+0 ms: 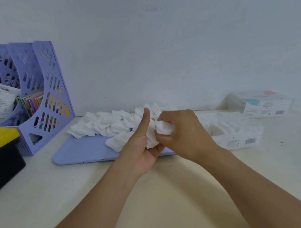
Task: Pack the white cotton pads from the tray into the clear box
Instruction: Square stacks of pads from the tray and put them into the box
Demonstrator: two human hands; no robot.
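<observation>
- Above the blue tray's [77, 153] near edge, the left hand [140, 144] cradles a stack of white cotton pads [151, 137], thumb up, seemingly to square it.
- Right hand [183, 132] fingers [163, 134] pinch more pads against it.
- Loose pads [104, 125] remain on the tray; the clear box [233, 129] sits just right on the bench [158, 199].

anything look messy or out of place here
Yes. The loose white square cotton pads lie jumbled on the flat lilac plastic tray, some spilling over its far edge. The left hand holds a neat stack of pads, while the right hand pinches one crumpled pad.
</observation>
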